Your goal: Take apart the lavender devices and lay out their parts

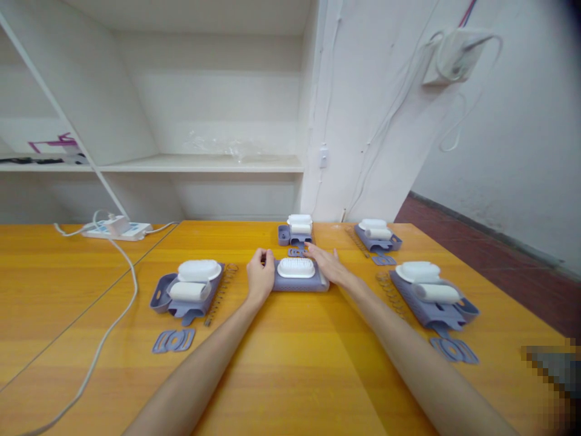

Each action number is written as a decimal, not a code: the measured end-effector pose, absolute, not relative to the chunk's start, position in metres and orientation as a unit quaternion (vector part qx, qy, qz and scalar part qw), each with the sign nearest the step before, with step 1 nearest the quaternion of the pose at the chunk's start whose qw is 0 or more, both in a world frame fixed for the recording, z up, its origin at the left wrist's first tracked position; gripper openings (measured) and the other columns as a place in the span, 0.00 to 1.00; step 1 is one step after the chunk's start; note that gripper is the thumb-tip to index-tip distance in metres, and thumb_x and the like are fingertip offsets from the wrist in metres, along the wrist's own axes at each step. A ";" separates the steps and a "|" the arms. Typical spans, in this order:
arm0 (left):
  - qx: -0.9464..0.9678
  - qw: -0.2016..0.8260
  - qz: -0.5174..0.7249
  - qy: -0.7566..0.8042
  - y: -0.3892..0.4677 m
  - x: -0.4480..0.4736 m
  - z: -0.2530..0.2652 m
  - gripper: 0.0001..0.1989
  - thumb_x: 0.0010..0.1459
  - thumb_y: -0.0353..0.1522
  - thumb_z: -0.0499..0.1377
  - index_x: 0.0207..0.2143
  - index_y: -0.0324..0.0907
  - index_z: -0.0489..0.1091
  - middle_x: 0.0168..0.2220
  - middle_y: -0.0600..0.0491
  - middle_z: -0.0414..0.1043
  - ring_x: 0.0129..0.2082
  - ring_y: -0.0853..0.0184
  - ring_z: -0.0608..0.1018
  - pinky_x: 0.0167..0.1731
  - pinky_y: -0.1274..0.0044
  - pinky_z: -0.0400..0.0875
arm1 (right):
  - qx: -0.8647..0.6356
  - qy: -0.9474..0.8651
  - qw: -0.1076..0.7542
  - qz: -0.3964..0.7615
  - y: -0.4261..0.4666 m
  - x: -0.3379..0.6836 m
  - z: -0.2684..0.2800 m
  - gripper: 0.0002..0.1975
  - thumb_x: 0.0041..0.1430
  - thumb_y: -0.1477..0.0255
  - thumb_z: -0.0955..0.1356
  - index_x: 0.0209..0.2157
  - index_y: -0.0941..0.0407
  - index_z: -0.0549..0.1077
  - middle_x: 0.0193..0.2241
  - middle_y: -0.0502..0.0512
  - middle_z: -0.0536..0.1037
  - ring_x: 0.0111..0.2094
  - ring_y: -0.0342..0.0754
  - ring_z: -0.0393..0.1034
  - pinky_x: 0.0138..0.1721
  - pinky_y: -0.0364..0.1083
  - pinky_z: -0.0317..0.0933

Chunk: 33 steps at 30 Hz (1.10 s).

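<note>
In the middle of the table lies a grey-purple plastic case (299, 283) with a white bristled brush piece (296, 267) on top. My left hand (261, 275) is at the case's left end, fingers curled together; what they hold, if anything, is hidden. My right hand (325, 264) reaches along the right end with its fingers stretched out, seeming to touch the case there. Just beyond the hands stands another parts set: a small grey-purple cup (284, 235), a white roller (300, 229) and a flat cut-out plate (297, 252).
Similar sets with cases stand at left (200, 290), right (431, 297) and back right (376, 236). Coil springs (220, 297) lie beside some. A power strip (117, 229) with a white cable (129, 266) is at left. White shelves (204, 163) rise behind the table.
</note>
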State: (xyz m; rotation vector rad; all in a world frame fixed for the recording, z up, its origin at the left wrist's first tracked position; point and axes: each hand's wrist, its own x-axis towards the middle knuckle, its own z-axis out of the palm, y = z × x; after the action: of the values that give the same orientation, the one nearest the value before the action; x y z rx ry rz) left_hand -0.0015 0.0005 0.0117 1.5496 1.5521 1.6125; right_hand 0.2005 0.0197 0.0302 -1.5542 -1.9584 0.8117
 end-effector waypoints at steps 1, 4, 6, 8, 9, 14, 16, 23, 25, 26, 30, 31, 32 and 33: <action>0.558 0.208 0.579 0.557 0.001 -0.002 0.011 0.13 0.59 0.38 0.50 0.25 0.42 0.64 0.25 0.56 0.69 0.28 0.69 0.71 0.30 0.79 0.62 | -0.575 -0.719 0.258 0.295 0.020 0.202 0.030 0.29 0.64 0.53 0.48 0.61 0.48 0.54 0.53 0.53 0.70 0.63 0.53 0.45 0.56 0.66 0.11; 0.559 0.208 0.579 0.556 0.001 -0.002 0.010 0.13 0.59 0.38 0.50 0.25 0.42 0.64 0.25 0.56 0.69 0.28 0.69 0.72 0.31 0.79 0.62 | -0.576 -0.712 0.274 0.292 0.019 0.206 0.028 0.29 0.63 0.53 0.49 0.60 0.50 0.56 0.52 0.54 0.70 0.62 0.54 0.46 0.56 0.66 0.11; 0.560 0.207 0.578 0.556 0.001 -0.002 0.010 0.13 0.59 0.38 0.50 0.25 0.42 0.64 0.25 0.56 0.69 0.28 0.69 0.72 0.32 0.79 0.63 | -0.577 -0.707 0.287 0.289 0.019 0.207 0.028 0.29 0.63 0.53 0.51 0.59 0.50 0.58 0.52 0.55 0.70 0.62 0.54 0.48 0.57 0.66 0.11; 0.561 0.207 0.577 0.556 0.000 -0.002 0.010 0.13 0.59 0.38 0.50 0.26 0.42 0.64 0.25 0.56 0.69 0.28 0.69 0.72 0.31 0.79 0.63 | -0.578 -0.702 0.306 0.280 0.018 0.207 0.027 0.28 0.63 0.53 0.53 0.58 0.49 0.61 0.53 0.54 0.69 0.61 0.55 0.49 0.56 0.66 0.10; 0.562 0.207 0.577 0.556 0.000 -0.002 0.011 0.12 0.59 0.38 0.50 0.26 0.42 0.64 0.25 0.56 0.69 0.28 0.69 0.72 0.31 0.79 0.63 | -0.578 -0.700 0.317 0.275 0.018 0.206 0.026 0.27 0.62 0.52 0.53 0.57 0.49 0.62 0.53 0.54 0.69 0.61 0.55 0.50 0.56 0.66 0.10; 0.563 0.202 0.578 0.554 0.000 -0.002 0.012 0.12 0.59 0.38 0.50 0.25 0.42 0.64 0.25 0.55 0.70 0.28 0.69 0.72 0.31 0.79 0.63 | -0.574 -0.705 0.336 0.247 0.014 0.201 0.022 0.25 0.62 0.53 0.55 0.56 0.48 0.64 0.55 0.52 0.66 0.60 0.56 0.52 0.57 0.65 0.10; 0.563 0.201 0.579 0.555 0.001 -0.001 0.012 0.12 0.59 0.38 0.50 0.26 0.42 0.64 0.25 0.55 0.70 0.28 0.69 0.72 0.31 0.79 0.63 | -0.572 -0.713 0.331 0.235 0.013 0.199 0.021 0.24 0.62 0.54 0.55 0.55 0.47 0.64 0.57 0.51 0.64 0.60 0.56 0.53 0.57 0.65 0.10; 0.564 0.196 0.578 0.556 0.001 -0.002 0.009 0.12 0.59 0.38 0.50 0.26 0.42 0.64 0.25 0.55 0.70 0.28 0.69 0.72 0.31 0.79 0.64 | -0.565 -0.715 0.336 0.239 0.010 0.195 0.023 0.25 0.62 0.53 0.55 0.56 0.46 0.62 0.57 0.50 0.64 0.60 0.55 0.53 0.57 0.66 0.12; 0.564 0.194 0.579 0.555 0.001 -0.002 0.009 0.12 0.59 0.38 0.50 0.26 0.42 0.64 0.25 0.55 0.70 0.28 0.69 0.72 0.31 0.79 0.64 | -0.564 -0.706 0.343 0.257 0.009 0.195 0.023 0.26 0.62 0.53 0.55 0.57 0.47 0.62 0.57 0.51 0.63 0.60 0.55 0.52 0.58 0.66 0.14; 0.564 0.193 0.579 0.555 0.001 -0.002 0.009 0.12 0.59 0.38 0.50 0.26 0.42 0.64 0.25 0.55 0.70 0.28 0.69 0.72 0.31 0.79 0.64 | -0.561 -0.700 0.350 0.270 0.009 0.195 0.022 0.26 0.62 0.53 0.54 0.58 0.47 0.61 0.57 0.51 0.63 0.60 0.55 0.52 0.59 0.65 0.17; 0.563 0.191 0.578 0.559 0.001 -0.002 0.009 0.12 0.59 0.38 0.49 0.26 0.42 0.64 0.26 0.55 0.70 0.28 0.69 0.72 0.31 0.78 0.64 | -0.533 -0.680 0.392 0.315 0.011 0.195 0.017 0.30 0.61 0.51 0.53 0.59 0.51 0.60 0.59 0.52 0.61 0.61 0.50 0.51 0.63 0.56 0.34; 0.563 0.189 0.577 0.561 0.001 -0.002 0.009 0.12 0.59 0.38 0.49 0.27 0.42 0.64 0.26 0.55 0.70 0.29 0.69 0.72 0.31 0.78 0.64 | -0.527 -0.676 0.404 0.319 0.011 0.195 0.016 0.30 0.61 0.51 0.53 0.59 0.52 0.60 0.59 0.52 0.61 0.61 0.49 0.51 0.63 0.54 0.37; 0.562 0.187 0.576 0.563 0.001 -0.002 0.009 0.12 0.59 0.38 0.49 0.27 0.42 0.64 0.26 0.55 0.70 0.29 0.68 0.72 0.32 0.78 0.64 | -0.521 -0.672 0.417 0.321 0.012 0.195 0.014 0.30 0.61 0.51 0.54 0.59 0.52 0.60 0.59 0.52 0.60 0.61 0.49 0.51 0.63 0.53 0.39; 0.562 0.184 0.575 0.566 0.001 -0.002 0.010 0.12 0.59 0.38 0.49 0.27 0.42 0.64 0.26 0.55 0.70 0.29 0.68 0.72 0.32 0.78 0.64 | -0.515 -0.669 0.429 0.321 0.012 0.195 0.013 0.29 0.62 0.52 0.54 0.59 0.53 0.60 0.59 0.53 0.60 0.61 0.48 0.51 0.62 0.52 0.41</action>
State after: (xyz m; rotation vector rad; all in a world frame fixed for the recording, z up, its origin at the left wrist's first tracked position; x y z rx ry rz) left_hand -0.0021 0.0006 0.0096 1.5839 1.5951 1.6221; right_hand 0.1947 0.0118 0.0131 -1.2855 -1.6688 0.8015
